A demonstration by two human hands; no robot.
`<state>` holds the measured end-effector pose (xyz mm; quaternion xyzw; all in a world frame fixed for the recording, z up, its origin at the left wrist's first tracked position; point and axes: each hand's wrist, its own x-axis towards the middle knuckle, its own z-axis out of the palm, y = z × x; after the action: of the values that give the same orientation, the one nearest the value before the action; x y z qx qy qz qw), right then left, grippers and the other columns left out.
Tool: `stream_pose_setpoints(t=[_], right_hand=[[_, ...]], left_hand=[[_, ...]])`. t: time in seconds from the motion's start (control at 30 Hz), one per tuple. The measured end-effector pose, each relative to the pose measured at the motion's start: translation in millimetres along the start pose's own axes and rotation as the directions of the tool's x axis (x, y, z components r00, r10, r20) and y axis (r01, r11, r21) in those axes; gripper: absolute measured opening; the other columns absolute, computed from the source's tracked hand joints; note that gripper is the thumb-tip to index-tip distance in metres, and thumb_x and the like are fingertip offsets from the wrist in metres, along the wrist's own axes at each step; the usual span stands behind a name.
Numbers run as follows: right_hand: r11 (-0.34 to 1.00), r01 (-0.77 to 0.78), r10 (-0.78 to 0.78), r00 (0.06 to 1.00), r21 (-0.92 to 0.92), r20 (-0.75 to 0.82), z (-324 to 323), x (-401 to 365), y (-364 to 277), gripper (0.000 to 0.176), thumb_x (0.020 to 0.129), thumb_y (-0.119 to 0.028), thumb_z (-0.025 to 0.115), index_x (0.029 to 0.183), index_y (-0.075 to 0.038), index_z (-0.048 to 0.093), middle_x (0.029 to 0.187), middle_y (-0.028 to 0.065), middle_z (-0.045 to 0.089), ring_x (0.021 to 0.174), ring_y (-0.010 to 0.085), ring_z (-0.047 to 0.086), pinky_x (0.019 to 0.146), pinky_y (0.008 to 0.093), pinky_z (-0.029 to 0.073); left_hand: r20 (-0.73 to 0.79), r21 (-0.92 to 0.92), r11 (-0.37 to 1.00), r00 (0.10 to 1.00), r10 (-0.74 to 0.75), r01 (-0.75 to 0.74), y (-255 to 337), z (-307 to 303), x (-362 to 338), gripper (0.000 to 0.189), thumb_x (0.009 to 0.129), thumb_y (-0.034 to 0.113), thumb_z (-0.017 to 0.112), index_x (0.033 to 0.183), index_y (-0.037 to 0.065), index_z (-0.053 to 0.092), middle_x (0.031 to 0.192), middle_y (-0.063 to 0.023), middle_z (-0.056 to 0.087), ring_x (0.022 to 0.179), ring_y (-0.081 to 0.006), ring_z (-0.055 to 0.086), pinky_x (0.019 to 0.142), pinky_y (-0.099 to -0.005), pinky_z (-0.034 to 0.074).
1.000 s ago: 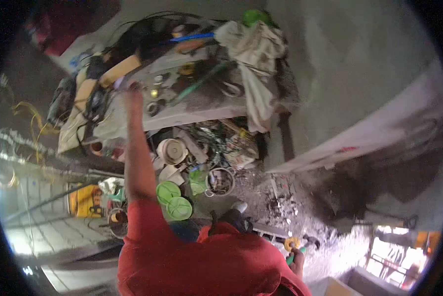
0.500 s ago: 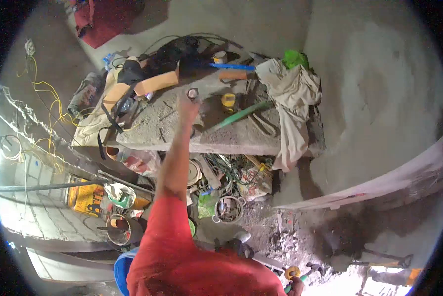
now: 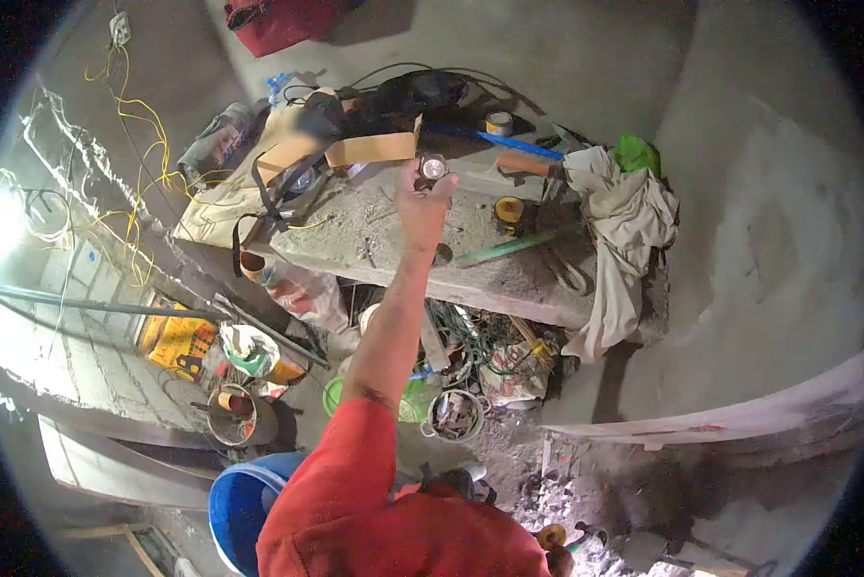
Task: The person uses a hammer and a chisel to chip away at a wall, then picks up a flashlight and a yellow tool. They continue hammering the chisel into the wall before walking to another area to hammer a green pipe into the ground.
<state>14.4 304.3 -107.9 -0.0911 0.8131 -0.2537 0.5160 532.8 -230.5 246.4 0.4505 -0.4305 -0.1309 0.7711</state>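
My left hand (image 3: 422, 200) reaches over the rough concrete slab (image 3: 355, 226), fingers closed around a small round object (image 3: 434, 168) with a silvery face. What kind of object it is I cannot make out. To its right on the slab are a yellow-and-black tape measure (image 3: 511, 213) and a green strip (image 3: 514, 247). A piece of cardboard (image 3: 372, 150) lies just left of the hand. Low in view, my right hand (image 3: 559, 562) is partly cut off and grips a hammer (image 3: 591, 535) with a green handle. A yellow round item (image 3: 551, 537) shows beside that hand.
A pale cloth (image 3: 617, 221) drapes over the slab's right end. Beneath the slab are tangled cables (image 3: 466, 351) and a metal pot (image 3: 455, 415) of scraps. A blue barrel (image 3: 235, 510) stands lower left, near a bucket (image 3: 240, 423). Rubble (image 3: 547, 500) covers the floor.
The view has swung, so the slab and its things appear farther right. My left hand stays over the slab with the round object. More of the blue barrel shows; the hammer is lower in view.
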Motion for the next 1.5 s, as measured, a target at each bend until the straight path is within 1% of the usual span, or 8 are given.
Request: stream_pose_setpoints(t=[0.13, 0.2, 0.53, 0.7, 0.87, 1.33, 1.43, 1.5], right_hand=[[0.996, 0.043, -0.042, 0.999, -0.078, 0.015, -1, 3, -3, 0.019, 0.08, -0.02, 0.064, 0.092, -0.007, 0.069, 0.07, 0.0127, 0.063, 0.062, 0.0307, 0.064, 0.056, 0.041, 0.051], [0.992, 0.058, -0.056, 0.998, -0.112, 0.021, -1, 4, -4, 0.019, 0.08, -0.021, 0.064, 0.092, -0.007, 0.069, 0.071, 0.0129, 0.063, 0.063, 0.0309, 0.064, 0.057, 0.0411, 0.051], [0.959, 0.125, -0.12, 0.992, -0.254, 0.036, -3, 2, -2, 0.02, 0.08, -0.021, 0.064, 0.092, -0.007, 0.07, 0.073, 0.0139, 0.065, 0.066, 0.0318, 0.065, 0.059, 0.0417, 0.052], [0.93, 0.164, -0.159, 0.986, -0.329, 0.043, -4, 0, 2, 0.02, 0.079, -0.022, 0.064, 0.092, -0.007, 0.07, 0.074, 0.0144, 0.066, 0.067, 0.0323, 0.066, 0.06, 0.0421, 0.052], [0.873, 0.226, -0.226, 0.973, -0.432, 0.053, -7, -5, 6, 0.021, 0.079, -0.022, 0.065, 0.092, -0.008, 0.071, 0.075, 0.0149, 0.067, 0.069, 0.0328, 0.066, 0.061, 0.0424, 0.052], [0.337, 0.474, -0.6, 0.774, -0.814, 0.202, -5, -36, 4, 0.022, 0.079, -0.023, 0.065, 0.093, -0.008, 0.072, 0.079, 0.0162, 0.069, 0.073, 0.0341, 0.068, 0.065, 0.0433, 0.053], [0.503, 0.452, -0.418, 0.873, -0.736, 0.25, -26, 12, 32, 0.026, 0.077, -0.029, 0.067, 0.095, -0.011, 0.073, 0.089, 0.0178, 0.071, 0.086, 0.0366, 0.068, 0.076, 0.0441, 0.053], [0.485, 0.43, -0.394, 0.885, -0.762, 0.249, -33, 38, 55, 0.027, 0.077, -0.029, 0.067, 0.095, -0.011, 0.073, 0.089, 0.0173, 0.071, 0.086, 0.0366, 0.068, 0.076, 0.0442, 0.053]], left_hand=[[0.005, -0.054, 0.998, 1.0, -0.01, 0.01, -8, -5, 4, 0.039, 0.073, -0.001, 0.077, 0.107, 0.003, 0.058, 0.089, -0.0019, 0.061, 0.076, -0.0094, 0.055, 0.068, -0.0259, 0.047], [-0.038, 0.126, 0.979, 0.985, 0.168, -0.162, -15, -5, 8, 0.036, 0.074, -0.001, 0.077, 0.105, 0.003, 0.059, 0.089, -0.0022, 0.061, 0.075, -0.0096, 0.056, 0.067, -0.0261, 0.047], [-0.042, 0.072, 0.989, 0.99, 0.134, -0.131, -17, -2, 5, 0.033, 0.076, -0.001, 0.076, 0.104, 0.003, 0.06, 0.087, -0.0024, 0.062, 0.074, -0.01, 0.056, 0.065, -0.0258, 0.047], [0.02, 0.068, 0.998, 1.0, -0.011, 0.01, -14, 1, 2, 0.033, 0.075, -0.001, 0.076, 0.104, 0.003, 0.06, 0.087, -0.0016, 0.06, 0.073, -0.0101, 0.054, 0.068, -0.0258, 0.046], [-0.023, 0.165, 0.981, 0.994, 0.107, -0.102, -28, 6, 2, 0.034, 0.075, -0.001, 0.077, 0.105, 0.003, 0.06, 0.091, -0.001, 0.061, 0.079, -0.0106, 0.055, 0.072, -0.0266, 0.047], [-0.065, 0.247, 0.958, 0.983, 0.17, -0.149, -37, 9, 1, 0.043, 0.074, 0.002, 0.079, 0.111, 0.003, 0.057, 0.096, -0.0037, 0.062, 0.082, -0.0129, 0.057, 0.075, -0.0286, 0.049], [-0.089, 0.273, 0.936, 0.963, 0.254, -0.222, -55, 7, 2, 0.043, 0.073, 0.002, 0.08, 0.11, 0.002, 0.058, 0.094, -0.0042, 0.062, 0.081, -0.0129, 0.058, 0.074, -0.0285, 0.049], [-0.053, 0.206, 0.973, 0.991, 0.119, -0.106, -64, 5, 4, 0.044, 0.071, 0.001, 0.081, 0.11, 0.002, 0.059, 0.093, -0.004, 0.063, 0.08, -0.0125, 0.058, 0.073, -0.0275, 0.049]])
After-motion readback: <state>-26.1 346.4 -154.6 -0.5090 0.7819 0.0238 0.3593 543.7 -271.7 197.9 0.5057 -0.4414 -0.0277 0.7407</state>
